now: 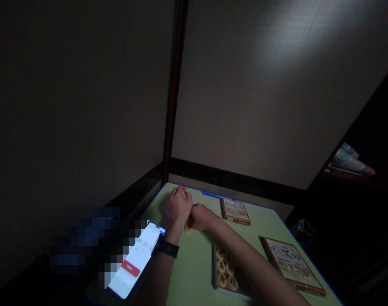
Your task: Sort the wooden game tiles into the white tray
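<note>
My left hand [178, 207] is curled closed near the far corner of the pale green table [194, 263], and something small and pale shows at its knuckles. My right hand [198, 216] is closed beside it, touching the left wrist, with a small round pale piece just under it at the table surface. What each fist holds is too dim to make out. A black watch [166, 247] sits on my left wrist. A tray [224, 270] of round wooden game pieces lies under my right forearm.
A lit phone [136, 259] showing a timer and a red button lies at the table's left edge. A small game box [235, 211] rests at the far edge, a larger printed box lid [292, 264] at the right. Dark walls surround the table.
</note>
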Demonstrator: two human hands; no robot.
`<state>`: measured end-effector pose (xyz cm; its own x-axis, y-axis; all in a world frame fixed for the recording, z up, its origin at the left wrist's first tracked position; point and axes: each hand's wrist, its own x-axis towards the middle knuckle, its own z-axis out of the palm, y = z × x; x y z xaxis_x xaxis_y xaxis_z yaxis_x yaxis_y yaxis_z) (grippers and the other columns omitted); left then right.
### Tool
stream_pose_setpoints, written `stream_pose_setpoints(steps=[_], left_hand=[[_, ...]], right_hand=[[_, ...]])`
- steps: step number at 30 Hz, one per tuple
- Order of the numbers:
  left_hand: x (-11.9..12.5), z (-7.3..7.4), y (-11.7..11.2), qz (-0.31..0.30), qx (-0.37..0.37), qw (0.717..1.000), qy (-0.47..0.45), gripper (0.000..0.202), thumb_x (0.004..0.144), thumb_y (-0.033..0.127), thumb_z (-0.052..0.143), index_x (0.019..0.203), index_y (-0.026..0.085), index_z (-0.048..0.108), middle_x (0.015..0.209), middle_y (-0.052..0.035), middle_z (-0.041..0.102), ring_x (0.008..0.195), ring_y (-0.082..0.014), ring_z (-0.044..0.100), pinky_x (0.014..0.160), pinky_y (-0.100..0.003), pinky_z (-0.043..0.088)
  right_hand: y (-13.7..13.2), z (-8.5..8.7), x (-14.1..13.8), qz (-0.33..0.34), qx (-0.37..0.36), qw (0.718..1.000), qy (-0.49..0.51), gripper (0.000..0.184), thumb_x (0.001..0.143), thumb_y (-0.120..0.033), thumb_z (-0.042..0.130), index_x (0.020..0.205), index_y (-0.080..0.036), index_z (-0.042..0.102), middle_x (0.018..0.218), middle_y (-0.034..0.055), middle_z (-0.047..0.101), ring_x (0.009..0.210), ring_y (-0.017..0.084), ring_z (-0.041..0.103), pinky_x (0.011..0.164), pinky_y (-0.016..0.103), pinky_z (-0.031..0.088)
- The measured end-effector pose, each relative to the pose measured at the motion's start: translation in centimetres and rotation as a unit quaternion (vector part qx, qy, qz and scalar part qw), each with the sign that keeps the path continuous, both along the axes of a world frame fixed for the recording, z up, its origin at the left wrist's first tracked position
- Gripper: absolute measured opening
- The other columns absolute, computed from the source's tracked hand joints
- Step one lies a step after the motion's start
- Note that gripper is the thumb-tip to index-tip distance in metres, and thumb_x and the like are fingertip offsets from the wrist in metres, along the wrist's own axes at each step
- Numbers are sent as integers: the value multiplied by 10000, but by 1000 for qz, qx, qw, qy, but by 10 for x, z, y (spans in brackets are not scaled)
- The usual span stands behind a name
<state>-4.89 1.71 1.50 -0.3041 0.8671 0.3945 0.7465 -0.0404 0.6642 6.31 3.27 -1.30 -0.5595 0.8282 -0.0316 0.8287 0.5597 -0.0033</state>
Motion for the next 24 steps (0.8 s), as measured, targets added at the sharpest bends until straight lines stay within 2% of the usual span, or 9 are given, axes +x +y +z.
stream_pose_setpoints(steps=[4, 7, 9, 11, 13, 16, 18, 21, 24], left_hand=[[0, -2, 1, -2, 6, 1000, -4, 213, 855, 199, 499, 979, 208, 671, 970, -60, 708, 826, -222, 647, 660, -300, 401], [3, -4, 3, -22, 12, 999, -21, 202, 848, 178, 505, 952, 197, 677, 964, -72, 708, 832, -220, 646, 685, -301, 411], [10, -5, 3, -64, 10, 996, -63, 195, 836, 150, 516, 942, 183, 677, 933, -77, 709, 843, -216, 644, 721, -299, 419], [20, -7, 1, -143, -23, 976, -163, 177, 833, 138, 523, 920, 167, 674, 897, -72, 707, 832, -198, 641, 738, -288, 428], [33, -10, -4, -259, -93, 909, -314, 151, 857, 198, 532, 899, 151, 670, 874, -68, 703, 789, -177, 635, 718, -274, 440], [52, -19, -18, -426, -196, 732, -494, 270, 824, 388, 643, 894, 128, 668, 855, -75, 695, 739, -155, 620, 692, -263, 448], [61, -25, -27, -481, -221, 651, -543, 361, 717, 432, 766, 868, 118, 672, 848, -75, 687, 742, -145, 612, 704, -256, 443], [69, -33, -36, -501, -239, 607, -569, 376, 652, 392, 838, 849, 113, 678, 856, -75, 681, 760, -137, 607, 718, -250, 437], [72, -35, -39, -499, -249, 580, -593, 369, 680, 387, 830, 885, 119, 679, 900, -90, 691, 796, -153, 625, 738, -265, 449]], right_hand=[[0, -2, -3, -6, 13, 1000, 8, 189, 770, -142, 582, 899, -117, 717, 930, 167, 742, 821, 258, 685, 690, 285, 444], [-7, 6, 9, -10, 27, 999, 32, 165, 809, -145, 547, 895, -110, 683, 921, 168, 729, 817, 245, 674, 705, 288, 443], [-17, 16, 26, -20, 43, 997, 56, 176, 848, -146, 510, 963, -114, 639, 948, 149, 713, 837, 219, 661, 715, 274, 442], [-31, 25, 49, -33, 66, 992, 100, 192, 887, -140, 470, 1041, -135, 585, 972, 112, 696, 853, 190, 643, 724, 261, 445], [-49, 31, 73, -38, 107, 969, 219, 171, 916, -188, 484, 1071, -166, 554, 938, 75, 686, 816, 172, 632, 719, 261, 456], [-78, 29, 100, -43, 163, 935, 311, 171, 943, -260, 491, 1090, -189, 539, 882, 47, 673, 716, 152, 616, 671, 261, 472], [-95, 22, 109, -54, 191, 923, 331, 182, 946, -276, 498, 1102, -194, 545, 890, 47, 680, 660, 140, 611, 638, 257, 482], [-112, 7, 115, -72, 222, 902, 364, 204, 940, -290, 533, 1120, -201, 567, 909, 43, 709, 596, 128, 615, 601, 251, 502], [-119, -6, 117, -91, 269, 858, 428, 236, 927, -276, 569, 1155, -217, 576, 960, 41, 731, 608, 129, 644, 607, 251, 535]])
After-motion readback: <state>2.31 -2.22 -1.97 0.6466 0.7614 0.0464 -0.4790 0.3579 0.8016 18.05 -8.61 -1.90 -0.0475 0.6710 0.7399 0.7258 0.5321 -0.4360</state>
